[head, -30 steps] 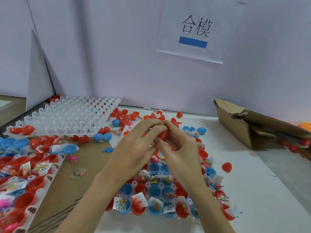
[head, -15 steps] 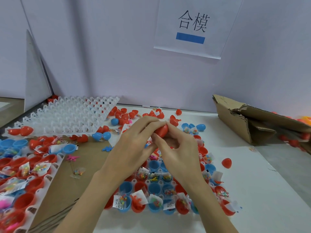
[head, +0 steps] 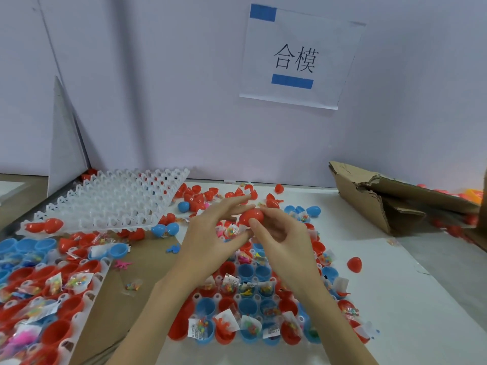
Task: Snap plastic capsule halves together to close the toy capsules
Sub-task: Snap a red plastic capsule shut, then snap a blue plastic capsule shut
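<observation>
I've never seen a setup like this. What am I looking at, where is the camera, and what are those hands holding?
There is no machine here: a person wears a camera on the head, looking down at their own hands. The right hand pinches a closed red capsule, while the left hand touches it with straight fingers. Below lies a tray of open halves, red and blue, many with small bagged toys. An empty white tray sits to the left, a torn cardboard box to the right.

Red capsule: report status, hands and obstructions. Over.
Right hand pinches red capsule; left hand open, fingers beside it. Capsule looks closed, held above filled tray. Nothing in the way.
</observation>
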Motion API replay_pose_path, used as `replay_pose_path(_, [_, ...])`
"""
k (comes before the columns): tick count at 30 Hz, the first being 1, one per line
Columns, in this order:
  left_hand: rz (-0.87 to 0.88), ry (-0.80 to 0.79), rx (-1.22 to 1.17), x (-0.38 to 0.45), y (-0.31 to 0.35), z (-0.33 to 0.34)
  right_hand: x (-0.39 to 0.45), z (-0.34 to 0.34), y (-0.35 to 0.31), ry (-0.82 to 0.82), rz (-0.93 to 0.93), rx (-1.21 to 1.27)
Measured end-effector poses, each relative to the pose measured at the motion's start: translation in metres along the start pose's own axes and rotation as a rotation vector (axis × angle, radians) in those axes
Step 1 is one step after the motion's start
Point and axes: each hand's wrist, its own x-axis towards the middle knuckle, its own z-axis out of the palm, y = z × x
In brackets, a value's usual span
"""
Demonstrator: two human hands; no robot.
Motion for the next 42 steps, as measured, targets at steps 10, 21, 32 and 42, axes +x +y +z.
replay_pose_path(10, [0.032,0.056,0.199,0.001,-0.012,0.003,0.142,-0.107,-0.01,0.408,0.609,1.212])
replay_pose_path(21, [-0.008,0.019,0.355,0.002,-0.006,-0.005,0.109,-0.108,0.058,0.196,0.358,-0.36])
replay_pose_path(32, [0.031,-0.003,0.414,0.002,-0.011,-0.003,0.144,-0.091,0.086,-0.19,0.281,-0.895])
replay_pose_path(42, [0.072,-0.002,0.433,0.002,-0.016,-0.001,0.154,-0.084,0.098,-0.106,0.151,-0.904])
